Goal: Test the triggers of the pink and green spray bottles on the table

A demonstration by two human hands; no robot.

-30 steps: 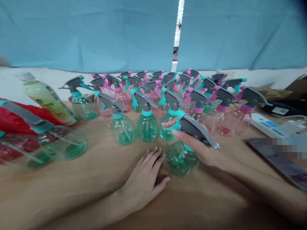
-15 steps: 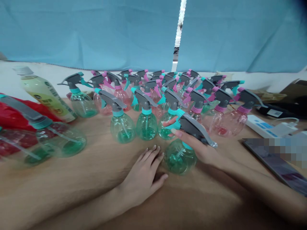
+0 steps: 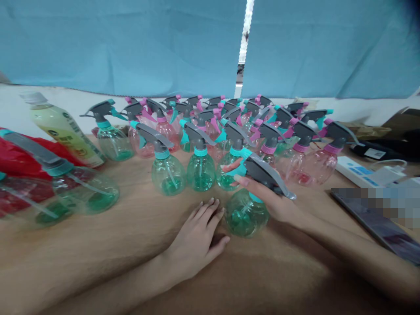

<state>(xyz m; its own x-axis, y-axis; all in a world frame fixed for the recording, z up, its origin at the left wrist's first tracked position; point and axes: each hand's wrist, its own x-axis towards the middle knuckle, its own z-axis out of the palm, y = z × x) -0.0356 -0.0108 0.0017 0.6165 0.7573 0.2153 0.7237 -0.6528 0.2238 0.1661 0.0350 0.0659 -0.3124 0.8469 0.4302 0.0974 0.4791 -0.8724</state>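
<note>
My right hand (image 3: pixel 275 203) grips a green spray bottle (image 3: pixel 246 215) by its neck, under the grey trigger head with teal nozzle (image 3: pixel 262 174); the bottle stands on the brown table (image 3: pixel 131 245). My left hand (image 3: pixel 198 238) lies flat on the table just left of that bottle, fingers stretched out, holding nothing. Behind them stand several green spray bottles (image 3: pixel 200 168) and pink spray bottles (image 3: pixel 311 164) in rows.
At the left lie two green spray bottles (image 3: pixel 82 190) on a red bag (image 3: pixel 19 159), with a pale drink bottle (image 3: pixel 65 131) behind. At the right are a white power strip (image 3: pixel 364 173) and a dark flat device (image 3: pixel 377 223). A blue curtain (image 3: pixel 131 43) hangs behind.
The held bottle has shifted slightly left and closer to the rows. My left hand stays flat in the same spot.
</note>
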